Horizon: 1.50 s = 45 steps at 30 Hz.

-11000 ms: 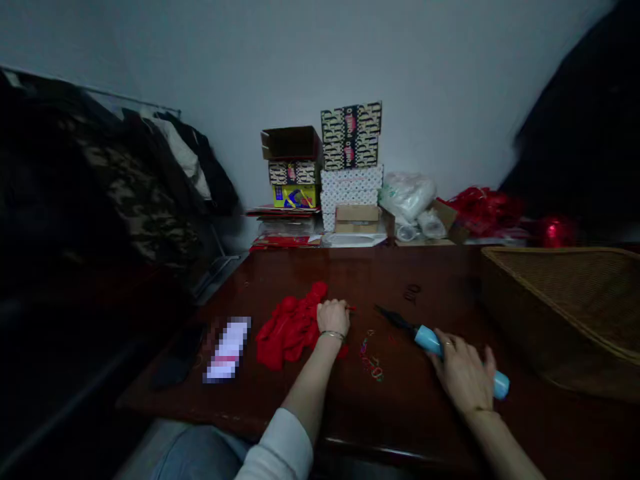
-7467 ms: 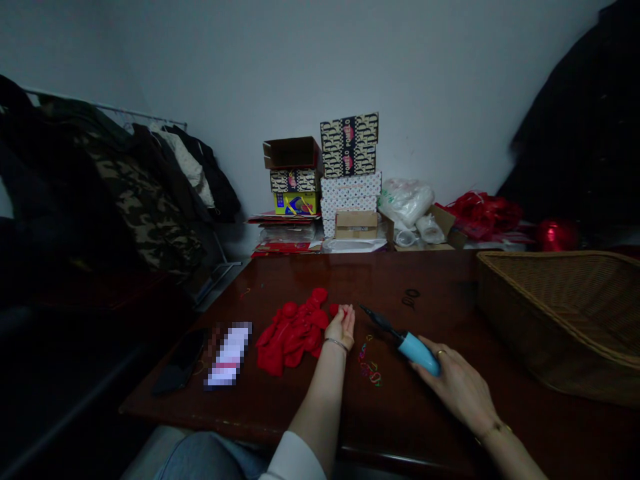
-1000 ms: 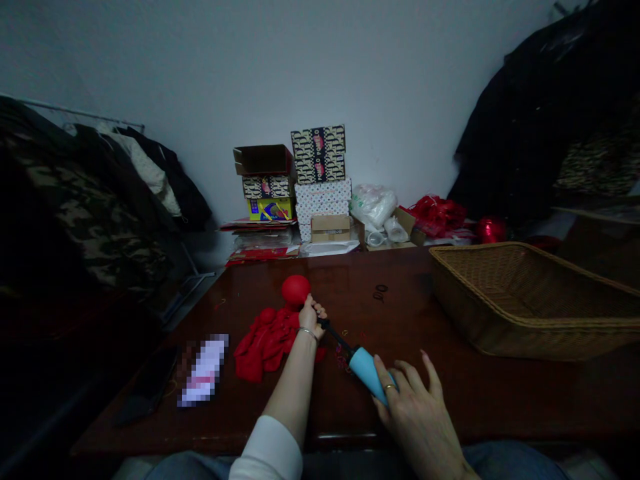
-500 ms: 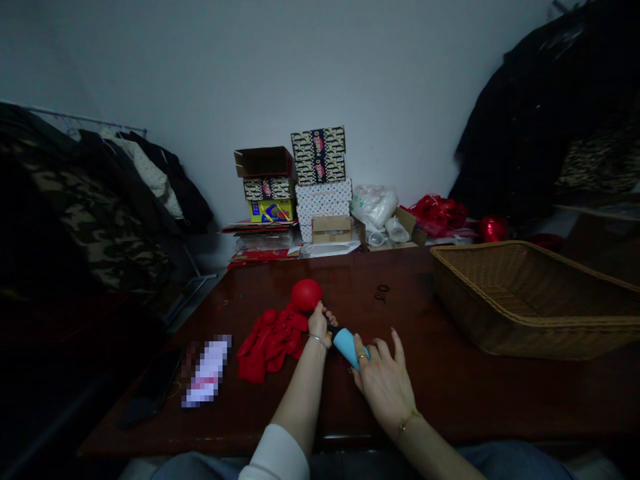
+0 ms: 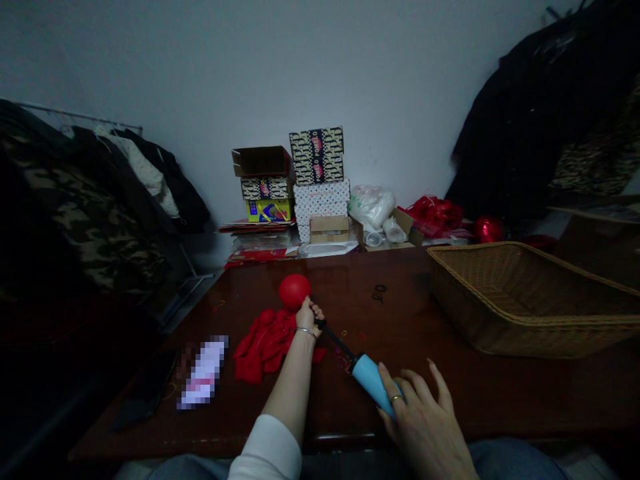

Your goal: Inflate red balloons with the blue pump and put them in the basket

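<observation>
A small, round, partly filled red balloon (image 5: 295, 292) sits at the far end of a hand pump with a light blue barrel (image 5: 374, 383). My left hand (image 5: 309, 316) is closed around the balloon's neck and the pump's black end; the nozzle is hidden by the fingers. A long black rod (image 5: 338, 342) shows between that hand and the barrel. My right hand (image 5: 425, 413) grips the barrel's near end, some fingers raised off it. Beside my left wrist lies a heap of red cloth-like material (image 5: 265, 350), its kind unclear.
A wicker basket (image 5: 530, 333) stands at the table's right. Black loops (image 5: 379, 293) and small coloured bands (image 5: 343, 361) lie on the brown table (image 5: 400, 267). A dark flat object (image 5: 145, 393) and a blurred-out packet (image 5: 204, 373) are at left. Boxes (image 5: 320, 200) are stacked behind.
My right hand has drawn the blue barrel back toward the lower right, exposing a long stretch of black rod. My left hand and the balloon have shifted slightly left.
</observation>
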Each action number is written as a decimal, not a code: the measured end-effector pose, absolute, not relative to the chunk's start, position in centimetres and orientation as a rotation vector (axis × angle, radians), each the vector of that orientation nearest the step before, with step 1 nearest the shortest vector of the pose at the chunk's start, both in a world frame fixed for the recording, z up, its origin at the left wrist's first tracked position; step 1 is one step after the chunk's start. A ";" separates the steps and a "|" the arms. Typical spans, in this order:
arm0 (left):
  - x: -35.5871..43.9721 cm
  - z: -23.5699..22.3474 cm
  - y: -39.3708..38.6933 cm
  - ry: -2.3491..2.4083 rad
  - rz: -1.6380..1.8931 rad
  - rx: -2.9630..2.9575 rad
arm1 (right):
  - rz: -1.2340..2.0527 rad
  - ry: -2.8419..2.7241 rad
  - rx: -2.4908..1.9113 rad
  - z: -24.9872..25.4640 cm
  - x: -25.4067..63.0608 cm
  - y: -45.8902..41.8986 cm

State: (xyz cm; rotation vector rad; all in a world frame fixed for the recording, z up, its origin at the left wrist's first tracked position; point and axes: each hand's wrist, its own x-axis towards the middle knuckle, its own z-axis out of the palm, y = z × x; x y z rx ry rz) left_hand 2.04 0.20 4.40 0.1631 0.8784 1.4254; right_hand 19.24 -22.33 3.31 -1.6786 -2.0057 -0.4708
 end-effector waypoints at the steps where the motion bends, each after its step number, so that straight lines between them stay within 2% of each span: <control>1: 2.1 4.3 0.1 0.868 1.424 0.158 | -0.472 -2.010 -1.682 3.4 19.2 -22.4; 16: 4.6 2.3 -1.9 0.902 1.365 0.258 | -0.486 -2.119 -1.825 5.8 14.9 -17.4; 29: 2.4 3.2 -0.3 0.891 1.391 0.213 | -0.472 -2.024 -1.716 3.1 18.2 -21.6; 36: 2.4 3.4 -0.3 0.867 1.372 0.209 | -0.453 -2.092 -1.745 3.7 19.3 -23.2; 45: 4.3 3.7 -2.0 0.854 1.332 0.234 | -0.409 -2.067 -1.795 4.9 17.0 -20.4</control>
